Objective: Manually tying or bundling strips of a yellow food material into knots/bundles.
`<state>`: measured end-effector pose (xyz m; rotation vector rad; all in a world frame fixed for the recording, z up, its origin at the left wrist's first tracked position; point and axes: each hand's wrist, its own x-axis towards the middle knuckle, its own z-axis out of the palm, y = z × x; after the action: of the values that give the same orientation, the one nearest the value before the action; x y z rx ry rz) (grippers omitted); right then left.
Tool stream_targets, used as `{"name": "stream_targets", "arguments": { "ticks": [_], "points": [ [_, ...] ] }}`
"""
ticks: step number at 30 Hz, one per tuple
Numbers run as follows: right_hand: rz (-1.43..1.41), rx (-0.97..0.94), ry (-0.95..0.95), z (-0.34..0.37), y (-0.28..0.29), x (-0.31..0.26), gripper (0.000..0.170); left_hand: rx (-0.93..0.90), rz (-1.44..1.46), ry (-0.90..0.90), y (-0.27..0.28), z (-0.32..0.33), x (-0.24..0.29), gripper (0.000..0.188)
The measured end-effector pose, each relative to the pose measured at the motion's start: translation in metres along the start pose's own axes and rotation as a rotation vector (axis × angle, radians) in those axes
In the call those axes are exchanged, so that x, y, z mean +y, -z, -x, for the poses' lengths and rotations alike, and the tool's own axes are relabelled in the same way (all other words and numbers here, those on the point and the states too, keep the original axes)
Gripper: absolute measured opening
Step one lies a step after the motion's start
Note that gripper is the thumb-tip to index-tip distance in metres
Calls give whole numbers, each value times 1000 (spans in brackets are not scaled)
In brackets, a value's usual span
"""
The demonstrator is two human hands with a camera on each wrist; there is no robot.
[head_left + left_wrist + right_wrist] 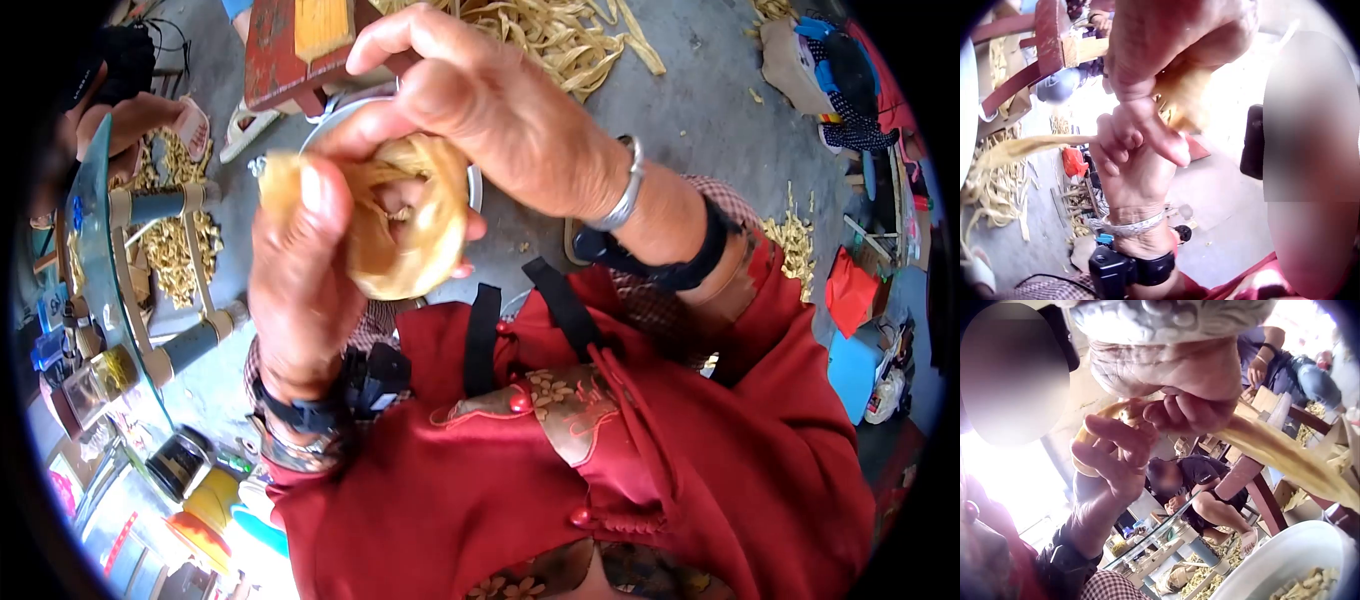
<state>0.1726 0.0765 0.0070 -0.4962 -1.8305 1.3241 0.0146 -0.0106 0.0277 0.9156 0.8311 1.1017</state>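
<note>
A yellow, pliable strip of what looks like dried plant or food is looped into a ring (445, 245) in front of my chest. My left hand (300, 265) grips the ring's left side, thumb pressed on top. My right hand (490, 110), with a silver bangle at the wrist, is at the ring's upper edge. In the right wrist view, the curled fingers of the right hand (1191, 403) hold the strip, and its long tail (1291, 456) runs out to the right. The left wrist view has the left hand (1172, 44) over a blurred yellow part of the ring (1191, 106).
A white basin (1272, 569) with yellow pieces stands below. Beside it is a red wooden bench (272, 55) with a wooden block (322, 28). Loose strips (560, 40) lie beyond, and a glass-topped table (120, 290) is at left. A person in dark clothes (1210, 475) sits nearby.
</note>
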Motion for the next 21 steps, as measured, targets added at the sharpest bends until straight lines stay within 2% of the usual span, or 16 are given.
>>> {"name": "stream_targets", "arguments": {
  "ticks": [1, 2, 3, 5, 8, 10, 12, 13, 14, 16, 17, 18, 20, 21],
  "points": [
    [-130, -104, -26, 1, 2, 1, 47, -113, 65, -74, 7, -6, -1, 54],
    [220, -110, 404, -8, 11, 38, 46, -230, 127, -151, 14, -11, 0, 52],
    [129, -106, 280, -7, 25, 28, 42, -269, 198, -177, 17, -12, 4, 48],
    [69, -39, 166, -7, 40, 19, 44, -247, 361, -196, 23, -9, 13, 45],
    [143, -32, 60, -3, 39, 21, 49, -285, 417, -226, 37, -2, 24, 43],
    [293, -200, -48, -6, 38, 17, 49, -229, 383, -238, 42, -1, 23, 44],
    [145, -263, -257, -3, 26, 16, 42, -76, 196, -250, 48, -1, 22, 43],
    [78, -283, -364, -2, 20, 15, 41, -105, 202, -294, 49, -6, 15, 44],
    [-169, -275, -418, 1, 7, 17, 39, 41, 169, -224, 41, -4, 10, 43],
    [-246, -330, -426, 4, -7, 11, 37, 174, 89, -135, 29, -6, 1, 43],
    [-290, -435, -511, 1, -7, 4, 34, 158, 85, -143, 27, -7, -4, 43],
    [-318, -285, -173, 4, -22, 15, 34, 138, 157, -144, 27, -6, -4, 43],
    [34, -340, -37, 8, -16, 19, 36, 95, 296, -146, 32, -1, -1, 43],
    [22, -312, 3, 8, -15, 17, 36, 88, 309, -174, 37, 1, 0, 42]
  ]
}}
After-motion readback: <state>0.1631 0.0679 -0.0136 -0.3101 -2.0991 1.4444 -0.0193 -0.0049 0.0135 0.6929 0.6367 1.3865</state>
